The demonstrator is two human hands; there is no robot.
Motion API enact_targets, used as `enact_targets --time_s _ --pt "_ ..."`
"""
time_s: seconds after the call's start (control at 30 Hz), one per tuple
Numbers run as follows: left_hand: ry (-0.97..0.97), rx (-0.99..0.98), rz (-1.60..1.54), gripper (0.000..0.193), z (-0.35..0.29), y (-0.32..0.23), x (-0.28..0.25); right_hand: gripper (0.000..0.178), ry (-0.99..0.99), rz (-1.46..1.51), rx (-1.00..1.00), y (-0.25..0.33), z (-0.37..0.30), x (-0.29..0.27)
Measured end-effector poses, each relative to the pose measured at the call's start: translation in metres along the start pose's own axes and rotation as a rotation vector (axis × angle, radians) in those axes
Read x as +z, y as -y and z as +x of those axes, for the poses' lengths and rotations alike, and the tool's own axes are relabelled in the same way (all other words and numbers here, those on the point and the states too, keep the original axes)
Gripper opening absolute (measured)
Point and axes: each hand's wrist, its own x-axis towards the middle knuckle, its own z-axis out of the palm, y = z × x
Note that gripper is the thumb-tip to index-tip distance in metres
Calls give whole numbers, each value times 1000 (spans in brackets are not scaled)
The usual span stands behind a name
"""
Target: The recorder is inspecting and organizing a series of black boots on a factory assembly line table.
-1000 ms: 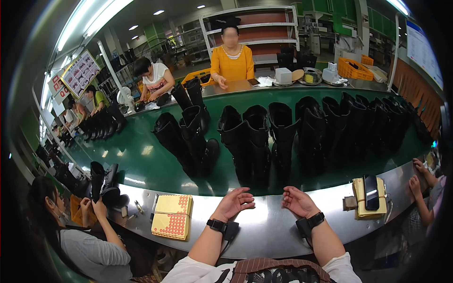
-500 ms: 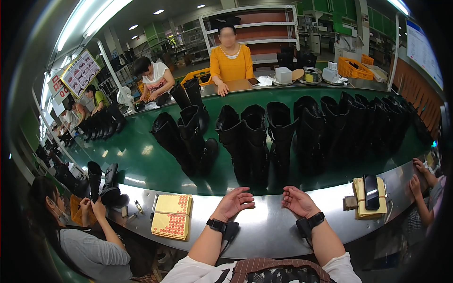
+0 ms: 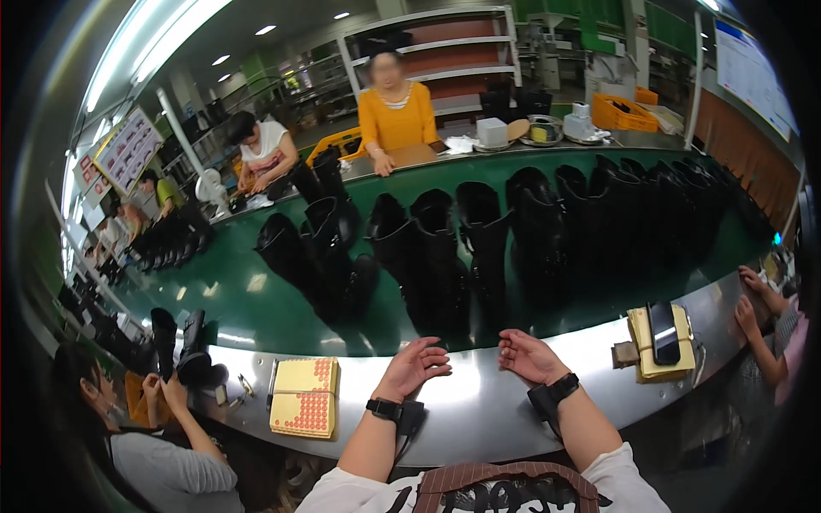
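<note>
My left hand (image 3: 414, 368) and my right hand (image 3: 532, 357) rest palms facing each other over the steel bench edge (image 3: 479, 415). Both are empty, their fingers loosely bent and apart. Beyond them, tall black boots stand upright on a green work surface (image 3: 218, 299). Nearest ahead are a pair of boots (image 3: 419, 261) and another black boot (image 3: 483, 256) just right of it. Farther left stands a second boot pair (image 3: 312, 261). Each wrist wears a black strap with a small box and cable.
Left of my hands lies a banded stack of tan cards (image 3: 305, 398) with red dots. At right, a phone (image 3: 664, 333) rests on a yellowish stack. Many boots (image 3: 633, 222) crowd the right side. A co-worker (image 3: 171, 462) handles a boot at left; a person in yellow (image 3: 398, 120) stands opposite.
The whole view has shifted slightly, so the boots and bench appear farther left. Both my hands keep nearly the same pose and hold nothing.
</note>
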Motion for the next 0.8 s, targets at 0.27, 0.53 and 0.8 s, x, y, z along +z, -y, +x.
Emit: enact_targets --time_s 0.27,0.53,0.8 --pt "731 622 581 30 -94 -58 155 20 45 5 46 2 3 -1" --pt "943 1296 332 31 -186 -49 267 20 21 -11 32 1 1 -1" --pt "1428 1138 429 32 -163 -64 250 20 40 -25 16 1 1 0"
